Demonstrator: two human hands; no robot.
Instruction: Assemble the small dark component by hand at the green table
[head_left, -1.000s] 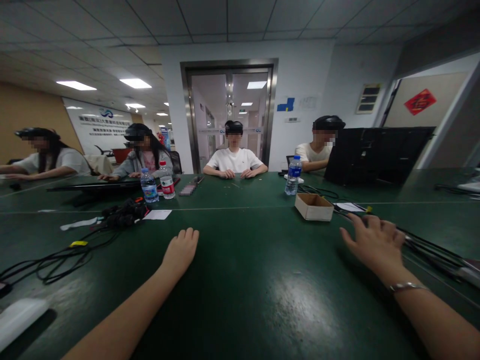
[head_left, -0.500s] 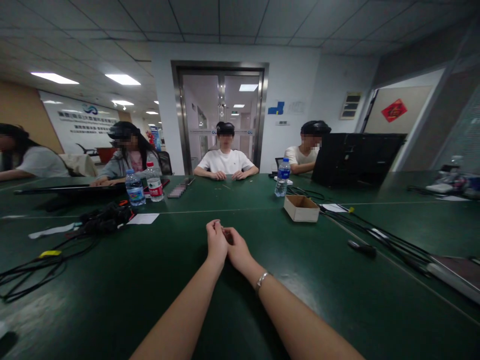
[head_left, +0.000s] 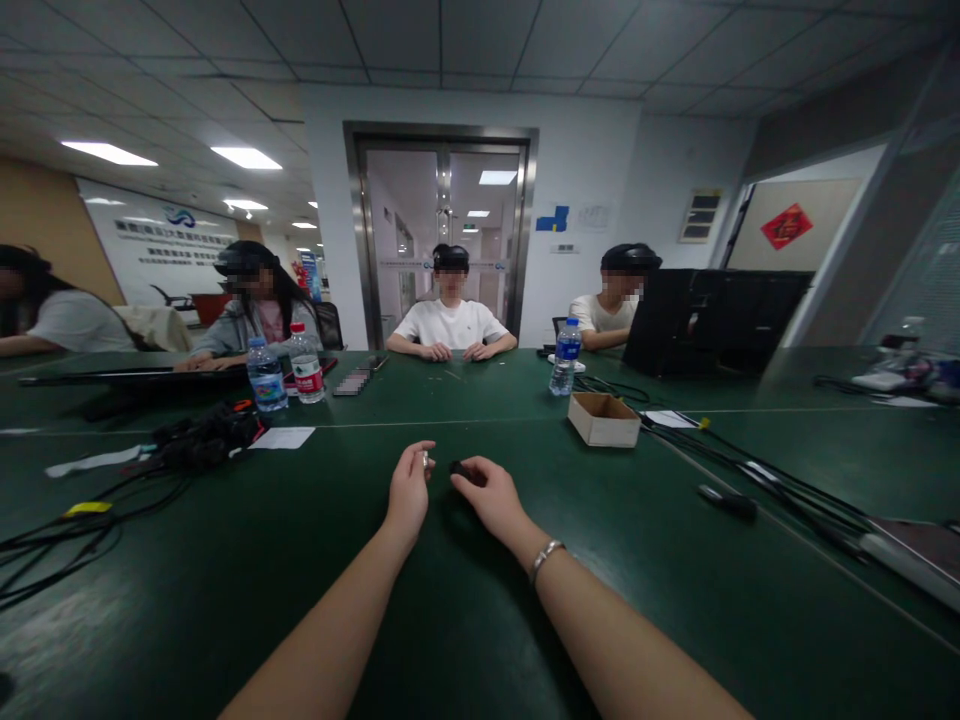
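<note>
My left hand [head_left: 409, 492] is above the green table, fingers curled together. A small silvery piece [head_left: 426, 460] shows between its fingers; its kind is too small to make out. Facing it a short gap away, my right hand [head_left: 493, 498], with a metal bracelet [head_left: 544, 562] on the wrist, pinches a small black object [head_left: 456, 467] between thumb and fingers. Most of that object is hidden by the fingers. The two hands do not touch each other.
An open cardboard box [head_left: 604, 422] stands right of my hands, with a water bottle [head_left: 565, 358] behind it. Black cables [head_left: 795, 490] and a small dark object [head_left: 727, 501] lie at right. Two bottles [head_left: 306, 364] and a black tangle of gear [head_left: 199, 437] are at left. Several people sit around the table.
My hands were together, fingers touching; now they are apart, the left moved left and the right moved right. The silvery piece and the black object have come into view.
</note>
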